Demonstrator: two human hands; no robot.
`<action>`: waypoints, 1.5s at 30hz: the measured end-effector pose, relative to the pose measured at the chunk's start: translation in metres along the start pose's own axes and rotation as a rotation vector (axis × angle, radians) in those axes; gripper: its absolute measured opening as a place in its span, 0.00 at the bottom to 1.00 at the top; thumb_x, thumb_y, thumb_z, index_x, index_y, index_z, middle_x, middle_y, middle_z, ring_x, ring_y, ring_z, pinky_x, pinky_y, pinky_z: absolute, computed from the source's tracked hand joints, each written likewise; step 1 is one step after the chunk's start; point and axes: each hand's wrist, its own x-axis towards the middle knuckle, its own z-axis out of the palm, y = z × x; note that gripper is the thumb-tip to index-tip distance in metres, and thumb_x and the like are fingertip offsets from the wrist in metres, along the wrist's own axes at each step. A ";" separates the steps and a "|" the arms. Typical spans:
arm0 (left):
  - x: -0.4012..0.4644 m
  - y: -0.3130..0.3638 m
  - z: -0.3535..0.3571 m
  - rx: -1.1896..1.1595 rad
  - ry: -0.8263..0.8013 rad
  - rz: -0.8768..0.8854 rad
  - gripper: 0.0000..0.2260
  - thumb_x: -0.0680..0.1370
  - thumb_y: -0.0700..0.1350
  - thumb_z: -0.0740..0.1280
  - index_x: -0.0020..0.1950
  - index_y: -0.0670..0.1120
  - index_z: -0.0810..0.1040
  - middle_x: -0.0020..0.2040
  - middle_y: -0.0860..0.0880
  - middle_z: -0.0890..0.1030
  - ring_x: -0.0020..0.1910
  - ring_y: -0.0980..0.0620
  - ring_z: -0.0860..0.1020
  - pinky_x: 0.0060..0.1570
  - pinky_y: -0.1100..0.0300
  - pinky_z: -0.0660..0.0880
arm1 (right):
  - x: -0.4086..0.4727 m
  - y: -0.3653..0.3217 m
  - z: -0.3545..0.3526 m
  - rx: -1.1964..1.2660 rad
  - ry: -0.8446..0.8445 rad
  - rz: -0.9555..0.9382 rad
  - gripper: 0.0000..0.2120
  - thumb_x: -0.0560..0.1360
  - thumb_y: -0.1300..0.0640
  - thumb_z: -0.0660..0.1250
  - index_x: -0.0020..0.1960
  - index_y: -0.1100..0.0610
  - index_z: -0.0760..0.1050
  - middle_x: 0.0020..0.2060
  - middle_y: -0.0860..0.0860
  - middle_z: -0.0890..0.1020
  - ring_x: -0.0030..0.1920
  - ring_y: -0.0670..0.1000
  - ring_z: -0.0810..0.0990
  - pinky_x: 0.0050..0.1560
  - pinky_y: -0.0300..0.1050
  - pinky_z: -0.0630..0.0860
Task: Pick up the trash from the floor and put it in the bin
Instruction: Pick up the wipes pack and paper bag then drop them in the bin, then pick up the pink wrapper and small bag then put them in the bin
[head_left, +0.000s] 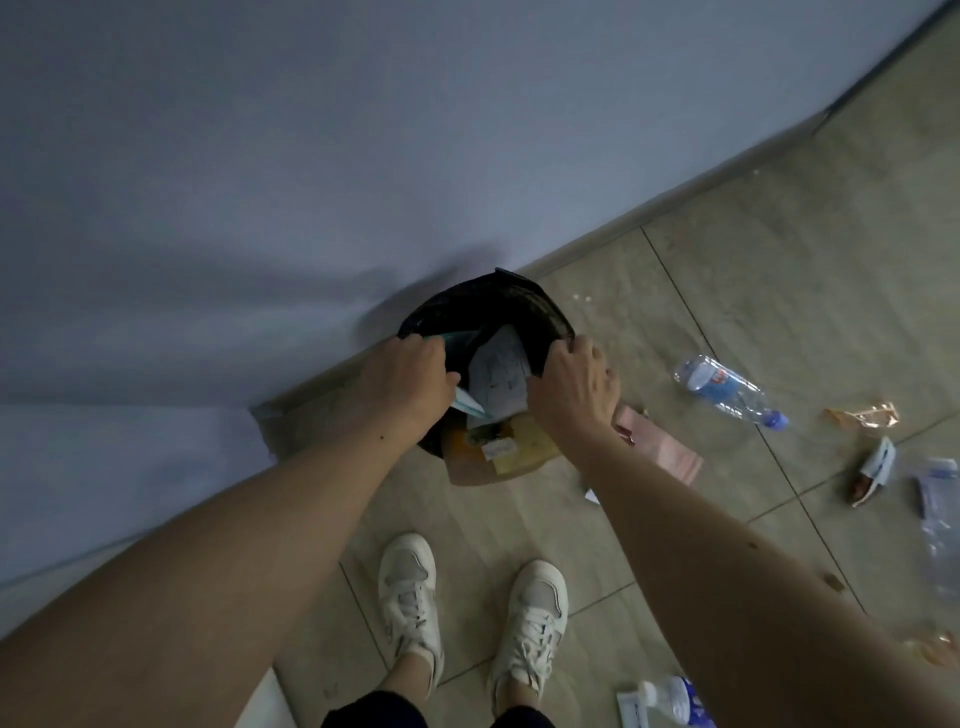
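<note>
Now both hands (410, 376) (576, 387) closed, grip on bin liner (498, 299) rim.

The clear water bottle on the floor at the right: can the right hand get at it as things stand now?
Probably yes. The water bottle lies on bare tile, nothing on it or in between. But the right hand grips the bin rim, so it must let go first.

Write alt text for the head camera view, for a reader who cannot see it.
Both hands, left hand and right hand, grip the black liner at the rim of a bin against the wall, with paper inside. A plastic bottle, a pink packet and wrappers lie on the tiled floor to the right.
</note>
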 end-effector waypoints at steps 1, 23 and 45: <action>-0.006 0.006 -0.006 0.024 -0.009 0.037 0.14 0.78 0.54 0.65 0.55 0.44 0.77 0.51 0.46 0.79 0.48 0.46 0.78 0.37 0.55 0.73 | -0.012 0.008 -0.004 -0.009 -0.008 -0.001 0.13 0.77 0.56 0.62 0.60 0.58 0.72 0.57 0.57 0.73 0.56 0.58 0.73 0.54 0.52 0.69; -0.102 0.192 0.040 0.149 -0.262 0.419 0.17 0.76 0.54 0.66 0.58 0.44 0.77 0.58 0.44 0.79 0.60 0.43 0.76 0.52 0.53 0.73 | -0.168 0.218 -0.003 0.034 -0.059 0.413 0.10 0.73 0.59 0.66 0.54 0.57 0.73 0.53 0.55 0.76 0.54 0.58 0.75 0.49 0.49 0.70; 0.045 0.230 0.301 0.004 -0.279 0.040 0.40 0.66 0.60 0.75 0.68 0.40 0.63 0.67 0.42 0.68 0.66 0.41 0.69 0.58 0.46 0.71 | 0.090 0.343 0.114 0.008 0.151 0.153 0.33 0.68 0.51 0.75 0.66 0.58 0.65 0.64 0.57 0.72 0.65 0.60 0.69 0.61 0.53 0.67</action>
